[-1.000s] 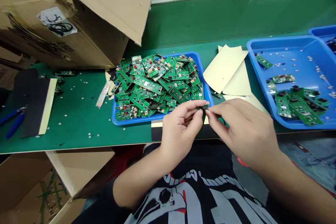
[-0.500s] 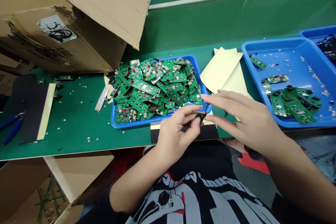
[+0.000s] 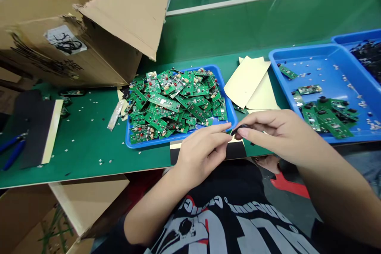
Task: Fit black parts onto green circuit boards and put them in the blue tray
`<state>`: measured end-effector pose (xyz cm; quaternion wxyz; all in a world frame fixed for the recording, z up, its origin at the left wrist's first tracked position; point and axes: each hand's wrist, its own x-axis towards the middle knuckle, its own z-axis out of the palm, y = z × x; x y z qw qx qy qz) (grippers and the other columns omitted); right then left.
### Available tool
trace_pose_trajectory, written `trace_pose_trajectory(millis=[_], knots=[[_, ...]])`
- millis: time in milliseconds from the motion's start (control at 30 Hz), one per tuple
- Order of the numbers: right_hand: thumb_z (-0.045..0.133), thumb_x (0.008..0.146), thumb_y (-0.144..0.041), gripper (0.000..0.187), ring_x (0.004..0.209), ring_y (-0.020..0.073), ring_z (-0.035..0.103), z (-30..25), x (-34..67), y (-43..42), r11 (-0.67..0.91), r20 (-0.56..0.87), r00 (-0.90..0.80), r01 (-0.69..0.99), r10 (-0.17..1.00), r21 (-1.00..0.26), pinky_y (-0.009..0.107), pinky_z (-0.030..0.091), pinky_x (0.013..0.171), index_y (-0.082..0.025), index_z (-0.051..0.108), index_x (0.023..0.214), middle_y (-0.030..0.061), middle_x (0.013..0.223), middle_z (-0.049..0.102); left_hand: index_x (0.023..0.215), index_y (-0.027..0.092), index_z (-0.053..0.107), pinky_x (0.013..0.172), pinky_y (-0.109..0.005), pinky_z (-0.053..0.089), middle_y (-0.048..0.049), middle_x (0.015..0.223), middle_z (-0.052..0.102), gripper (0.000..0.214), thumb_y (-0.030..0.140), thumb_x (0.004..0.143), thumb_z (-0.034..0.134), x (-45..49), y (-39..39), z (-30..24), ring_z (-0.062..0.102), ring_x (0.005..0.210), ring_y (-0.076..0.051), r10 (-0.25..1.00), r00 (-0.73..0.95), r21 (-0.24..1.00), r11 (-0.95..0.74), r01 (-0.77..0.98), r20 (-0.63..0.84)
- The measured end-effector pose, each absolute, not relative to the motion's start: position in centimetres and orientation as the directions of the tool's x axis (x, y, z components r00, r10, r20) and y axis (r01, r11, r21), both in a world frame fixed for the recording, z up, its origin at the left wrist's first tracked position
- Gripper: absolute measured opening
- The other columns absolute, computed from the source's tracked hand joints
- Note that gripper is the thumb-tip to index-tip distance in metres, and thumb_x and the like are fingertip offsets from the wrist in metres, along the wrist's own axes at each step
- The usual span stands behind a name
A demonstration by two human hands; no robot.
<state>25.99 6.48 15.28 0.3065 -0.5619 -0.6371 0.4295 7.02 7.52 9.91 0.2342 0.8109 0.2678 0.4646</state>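
My left hand (image 3: 202, 152) is closed in front of the near edge of the blue tray (image 3: 145, 144), fingers curled and fingertips pointing right. The small green circuit board seen in its pinch a moment earlier is now hidden behind the fingers. Between the thumb and forefinger of my right hand (image 3: 276, 135) is a small black part (image 3: 240, 127), its tip touching or nearly touching the left fingertips. Just beyond both hands, a heaped pile of green circuit boards (image 3: 178, 103) fills the tray.
A second blue tray (image 3: 309, 49) at right holds several boards with black parts (image 3: 333, 119); behind it, another tray contains black parts (image 3: 369, 57). Yellow paper sheets (image 3: 247, 81) lie between the trays. A cardboard box (image 3: 98, 47) stands back left, with blue-handled pliers (image 3: 14, 149) in front.
My right hand's fingers, spread half a second ago, have closed on the black part. My left fingers have turned over and now hide the board. The view has shifted slightly.
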Motion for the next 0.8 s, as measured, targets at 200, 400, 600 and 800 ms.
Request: trace_pose_trajectory(millis=[200, 400, 600, 800], knots=[[0.057, 0.081, -0.02, 0.016, 0.055, 0.0115, 0.061, 15.0, 26.0, 6.1, 0.122, 0.015, -0.219, 0.484, 0.976, -0.866, 0.02, 0.048, 0.051, -0.021, 0.071, 0.074, -0.0009, 0.064, 0.068, 0.094, 0.019, 0.064, 0.091, -0.032, 0.056, -0.0093, 0.108, 0.073, 0.014, 0.012, 0.082, 0.068, 6.8, 7.8, 10.2, 0.069, 0.102, -0.019, 0.735, 0.494, 0.812, -0.576, 0.094, 0.464], [0.056, 0.087, -0.011, 0.015, 0.072, 0.0135, 0.066, 14.0, 25.9, 6.0, 0.467, 0.322, -0.345, 0.539, 0.881, -0.701, 0.023, 0.053, 0.063, -0.019, 0.068, 0.087, 0.0023, 0.08, 0.071, 0.111, 0.019, 0.06, 0.085, -0.028, 0.058, -0.0069, 0.102, 0.072, 0.043, 0.024, 0.073, 0.079, 7.0, 7.8, 9.5, 0.071, 0.095, -0.018, 0.852, 0.351, 0.902, -0.429, 0.044, 0.388], [0.054, 0.089, -0.005, 0.021, 0.081, 0.0167, 0.066, 12.9, 25.9, 6.3, 0.748, 0.571, -0.501, 0.552, 0.651, -0.369, 0.029, 0.056, 0.071, -0.018, 0.066, 0.1, 0.0079, 0.09, 0.071, 0.101, 0.019, 0.068, 0.078, -0.03, 0.058, -0.0061, 0.094, 0.074, 0.028, 0.026, 0.075, 0.077, 7.1, 8.0, 9.2, 0.071, 0.086, -0.018, 0.841, 0.277, 0.832, -0.522, 0.188, 0.465], [0.061, 0.088, -0.017, 0.027, 0.096, 0.02, 0.066, 11.9, 26.2, 5.8, 0.67, 0.527, -0.418, 0.396, 0.74, -0.628, 0.034, 0.057, 0.084, -0.021, 0.061, 0.114, 0.0088, 0.103, 0.07, 0.103, 0.017, 0.064, 0.08, -0.03, 0.058, -0.0071, 0.098, 0.073, 0.025, 0.016, 0.08, 0.073, 6.7, 8.6, 9.2, 0.07, 0.092, -0.017, 0.681, 0.224, 0.632, -0.731, 0.256, 0.697]])
